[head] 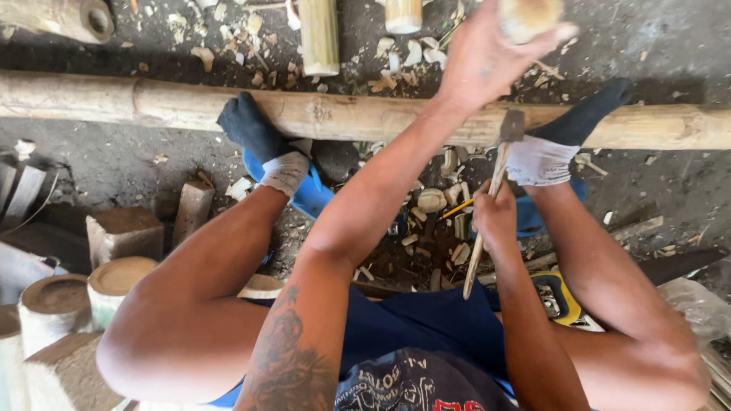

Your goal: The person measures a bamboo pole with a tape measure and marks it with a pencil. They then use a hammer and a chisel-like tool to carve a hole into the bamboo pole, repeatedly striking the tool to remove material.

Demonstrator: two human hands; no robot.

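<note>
Overhead, short pale bamboo piece [529, 17] gripped upright by closed left hand [487, 61], far right. Hatchet [495, 190], dark head, pale wooden handle, clasped mid-handle by closed right hand [495, 221]. Long bamboo pole [343, 116] pinned under socked feet.

A long bamboo pole [343, 116] lies across the dirt floor [114, 164] under my dark socks [251, 129]. Pale chips [430, 199] litter the floor between my feet. At my left stand cut bamboo rounds [118, 283] and wood blocks [122, 232]. Two short bamboo pieces [318, 34] lie beyond the pole, and a yellow tool [554, 293] sits by my right knee
</note>
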